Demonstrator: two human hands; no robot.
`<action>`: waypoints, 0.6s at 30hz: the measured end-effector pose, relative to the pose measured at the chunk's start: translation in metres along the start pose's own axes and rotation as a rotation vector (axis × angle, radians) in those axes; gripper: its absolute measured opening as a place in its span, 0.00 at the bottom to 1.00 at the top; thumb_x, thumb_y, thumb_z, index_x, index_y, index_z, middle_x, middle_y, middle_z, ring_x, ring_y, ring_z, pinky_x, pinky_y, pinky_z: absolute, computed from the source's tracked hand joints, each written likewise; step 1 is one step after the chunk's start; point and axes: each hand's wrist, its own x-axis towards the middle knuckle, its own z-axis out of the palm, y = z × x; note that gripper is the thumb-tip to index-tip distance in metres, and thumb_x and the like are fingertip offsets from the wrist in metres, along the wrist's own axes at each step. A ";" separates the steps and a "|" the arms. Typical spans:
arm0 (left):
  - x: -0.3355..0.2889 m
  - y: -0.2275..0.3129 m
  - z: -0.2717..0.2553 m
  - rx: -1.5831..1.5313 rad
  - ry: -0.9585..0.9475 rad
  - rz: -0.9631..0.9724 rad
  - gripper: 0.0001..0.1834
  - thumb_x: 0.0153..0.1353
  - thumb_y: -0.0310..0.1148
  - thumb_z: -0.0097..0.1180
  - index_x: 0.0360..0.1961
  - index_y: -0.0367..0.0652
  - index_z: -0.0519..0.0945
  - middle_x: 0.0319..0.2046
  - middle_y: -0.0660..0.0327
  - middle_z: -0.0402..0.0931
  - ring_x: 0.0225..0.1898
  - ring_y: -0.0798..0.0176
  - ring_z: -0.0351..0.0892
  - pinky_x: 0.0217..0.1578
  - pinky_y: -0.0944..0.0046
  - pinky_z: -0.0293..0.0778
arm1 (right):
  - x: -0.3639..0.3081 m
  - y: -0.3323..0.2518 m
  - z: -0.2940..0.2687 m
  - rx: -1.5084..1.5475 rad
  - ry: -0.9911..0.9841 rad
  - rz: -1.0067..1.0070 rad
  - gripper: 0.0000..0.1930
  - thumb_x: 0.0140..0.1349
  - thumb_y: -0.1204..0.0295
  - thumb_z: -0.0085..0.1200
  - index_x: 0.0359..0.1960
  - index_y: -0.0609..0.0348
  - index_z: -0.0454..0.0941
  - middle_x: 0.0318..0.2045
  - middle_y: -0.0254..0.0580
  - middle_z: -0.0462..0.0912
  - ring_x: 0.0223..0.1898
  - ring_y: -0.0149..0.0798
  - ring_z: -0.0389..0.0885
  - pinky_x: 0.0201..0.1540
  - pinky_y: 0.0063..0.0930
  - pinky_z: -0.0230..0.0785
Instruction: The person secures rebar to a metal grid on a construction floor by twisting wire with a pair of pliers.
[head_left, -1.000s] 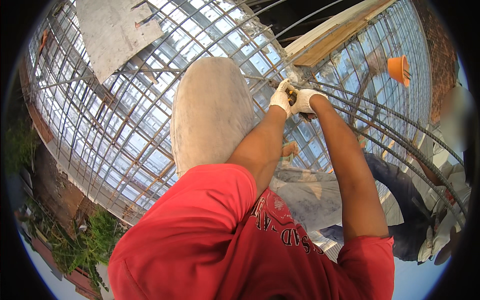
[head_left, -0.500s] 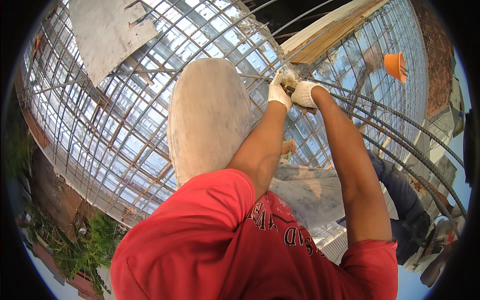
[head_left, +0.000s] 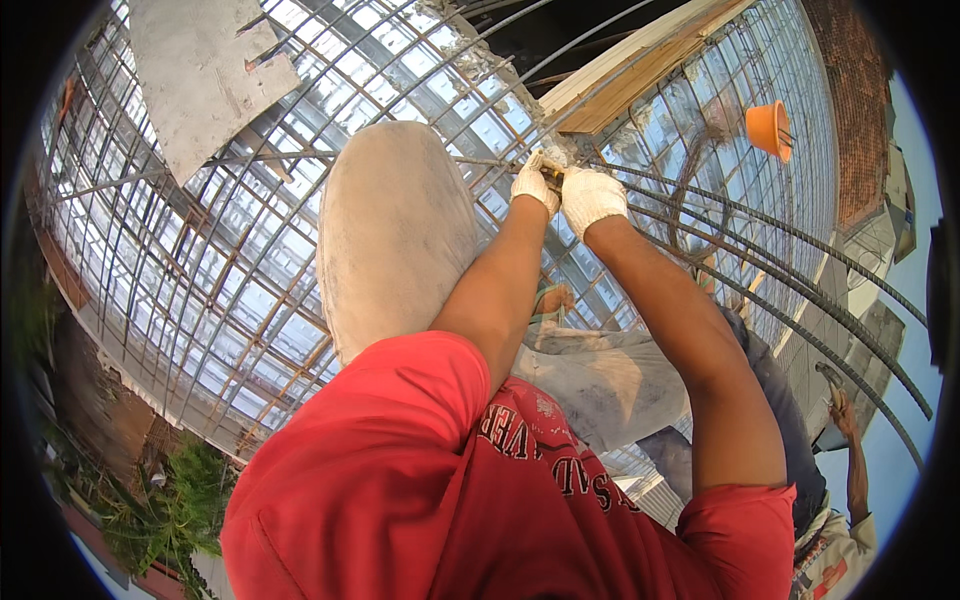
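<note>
Both my hands wear off-white knitted gloves and meet at a crossing of steel reinforcing bars beside a concrete edge. My left hand (head_left: 537, 182) has its fingers curled in close to the bars; what they grip is hidden. My right hand (head_left: 592, 199) is closed on a small tool with a dark and yellow handle (head_left: 553, 178), which shows only in part between the gloves. Its working end is too small to make out. Thick ribbed steel bars (head_left: 760, 254) run from beside my right hand out to the right.
A grid of thin bars (head_left: 240, 290) lies over shiny metal decking. A grey board (head_left: 205, 85) rests at the far left, a wooden plank (head_left: 640, 65) beyond my hands. An orange bucket (head_left: 766, 130) stands far right. A co-worker (head_left: 835, 545) is at the lower right.
My hands and knee sit slightly further left in view. My right hand has turned, showing more of its glove's back. The co-worker's posture has changed, with an arm now raised.
</note>
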 end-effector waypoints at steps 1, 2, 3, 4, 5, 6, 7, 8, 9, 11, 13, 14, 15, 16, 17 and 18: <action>-0.012 0.004 0.007 0.145 -0.066 0.029 0.16 0.73 0.45 0.56 0.29 0.48 0.78 0.27 0.57 0.81 0.27 0.51 0.81 0.33 0.46 0.83 | 0.004 0.003 -0.018 0.097 -0.177 0.038 0.13 0.61 0.67 0.61 0.46 0.55 0.90 0.46 0.47 0.92 0.50 0.47 0.91 0.55 0.48 0.79; -0.017 0.004 0.014 -0.069 -0.005 -0.018 0.17 0.74 0.45 0.56 0.29 0.48 0.79 0.28 0.56 0.83 0.26 0.49 0.82 0.33 0.45 0.83 | 0.013 0.010 -0.021 0.158 -0.279 0.013 0.18 0.58 0.64 0.62 0.48 0.57 0.90 0.48 0.50 0.92 0.49 0.44 0.92 0.48 0.42 0.83; -0.021 0.002 0.021 -0.119 0.016 -0.030 0.16 0.74 0.43 0.56 0.28 0.50 0.77 0.26 0.57 0.82 0.26 0.50 0.81 0.32 0.46 0.83 | 0.021 0.026 -0.025 0.389 -0.512 0.079 0.19 0.58 0.61 0.62 0.46 0.60 0.89 0.40 0.48 0.92 0.36 0.43 0.91 0.40 0.41 0.83; -0.034 -0.008 0.029 -0.161 0.048 -0.060 0.16 0.74 0.41 0.57 0.26 0.51 0.76 0.25 0.59 0.81 0.25 0.51 0.81 0.32 0.47 0.82 | 0.023 0.038 -0.013 0.545 -0.645 0.140 0.19 0.58 0.60 0.63 0.45 0.60 0.89 0.37 0.49 0.92 0.32 0.43 0.89 0.37 0.41 0.83; -0.040 -0.003 0.038 -0.219 0.061 -0.061 0.16 0.73 0.40 0.57 0.25 0.52 0.74 0.23 0.60 0.80 0.24 0.52 0.80 0.32 0.48 0.82 | 0.026 0.039 -0.018 0.685 -0.757 0.172 0.19 0.58 0.59 0.64 0.44 0.61 0.89 0.35 0.50 0.91 0.28 0.43 0.87 0.34 0.41 0.83; -0.012 0.001 0.013 -0.134 -0.039 -0.051 0.17 0.74 0.44 0.56 0.27 0.54 0.70 0.20 0.65 0.72 0.19 0.57 0.71 0.25 0.51 0.76 | 0.028 0.039 -0.021 0.679 -0.728 0.173 0.19 0.58 0.58 0.64 0.42 0.61 0.88 0.33 0.49 0.91 0.27 0.43 0.87 0.33 0.41 0.82; -0.007 0.001 0.012 -0.112 -0.028 -0.021 0.18 0.74 0.44 0.56 0.26 0.55 0.69 0.19 0.66 0.69 0.19 0.58 0.69 0.24 0.53 0.74 | 0.026 0.038 -0.022 0.677 -0.706 0.183 0.19 0.58 0.57 0.64 0.41 0.61 0.88 0.32 0.49 0.90 0.26 0.43 0.87 0.32 0.41 0.82; -0.002 -0.002 0.013 -0.087 -0.017 0.006 0.18 0.74 0.44 0.56 0.26 0.56 0.67 0.18 0.67 0.66 0.18 0.59 0.67 0.23 0.54 0.71 | 0.022 0.038 -0.023 0.677 -0.686 0.197 0.19 0.58 0.56 0.64 0.39 0.61 0.88 0.31 0.48 0.90 0.24 0.43 0.86 0.31 0.41 0.82; 0.002 -0.006 0.013 -0.061 -0.005 0.029 0.19 0.74 0.44 0.56 0.25 0.56 0.65 0.18 0.68 0.63 0.18 0.60 0.65 0.22 0.55 0.69 | 0.019 0.037 -0.015 0.492 -0.433 0.129 0.16 0.61 0.59 0.62 0.41 0.60 0.87 0.34 0.49 0.90 0.28 0.44 0.88 0.34 0.44 0.82; 0.020 0.009 0.015 -0.182 0.007 -0.030 0.21 0.74 0.47 0.54 0.23 0.57 0.65 0.17 0.67 0.63 0.18 0.58 0.65 0.23 0.52 0.68 | 0.016 0.013 0.004 0.116 0.073 -0.035 0.12 0.67 0.65 0.58 0.47 0.58 0.84 0.40 0.50 0.90 0.34 0.45 0.91 0.39 0.50 0.83; 0.021 0.015 0.013 -0.061 0.044 0.006 0.22 0.73 0.48 0.55 0.23 0.55 0.66 0.18 0.65 0.65 0.21 0.54 0.68 0.26 0.49 0.71 | -0.005 -0.001 0.010 -0.224 0.492 -0.156 0.09 0.66 0.70 0.53 0.45 0.55 0.82 0.41 0.43 0.82 0.43 0.49 0.86 0.63 0.60 0.69; 0.023 0.015 0.013 -0.057 0.039 -0.006 0.22 0.73 0.49 0.55 0.22 0.54 0.66 0.18 0.63 0.66 0.22 0.53 0.70 0.28 0.47 0.73 | -0.003 0.007 0.022 -0.258 0.573 -0.252 0.10 0.65 0.71 0.53 0.45 0.55 0.82 0.39 0.42 0.82 0.42 0.47 0.84 0.64 0.60 0.67; 0.026 0.014 0.014 -0.054 0.034 -0.019 0.23 0.73 0.49 0.55 0.22 0.54 0.66 0.19 0.62 0.67 0.23 0.51 0.71 0.29 0.46 0.75 | 0.001 0.016 0.028 -0.300 0.657 -0.348 0.10 0.63 0.71 0.53 0.44 0.54 0.82 0.38 0.41 0.82 0.41 0.46 0.83 0.65 0.59 0.65; 0.021 0.005 0.019 -0.051 0.078 -0.033 0.23 0.73 0.49 0.55 0.22 0.53 0.65 0.19 0.62 0.66 0.23 0.51 0.71 0.30 0.46 0.75 | 0.001 0.022 0.038 -0.284 0.647 -0.317 0.10 0.62 0.71 0.54 0.43 0.54 0.82 0.37 0.41 0.82 0.41 0.46 0.83 0.63 0.60 0.66; 0.020 -0.001 0.020 -0.052 0.122 -0.040 0.23 0.73 0.49 0.56 0.22 0.53 0.65 0.18 0.62 0.66 0.23 0.52 0.71 0.30 0.45 0.76 | -0.002 0.024 0.044 -0.269 0.643 -0.294 0.10 0.61 0.71 0.54 0.43 0.54 0.81 0.36 0.41 0.82 0.40 0.45 0.83 0.62 0.60 0.67; 0.018 -0.003 0.021 -0.023 0.099 -0.030 0.23 0.73 0.48 0.57 0.22 0.53 0.66 0.19 0.61 0.68 0.23 0.52 0.72 0.31 0.45 0.77 | -0.001 0.022 0.050 -0.189 0.613 -0.209 0.09 0.62 0.70 0.55 0.43 0.53 0.82 0.36 0.41 0.82 0.41 0.46 0.83 0.59 0.60 0.68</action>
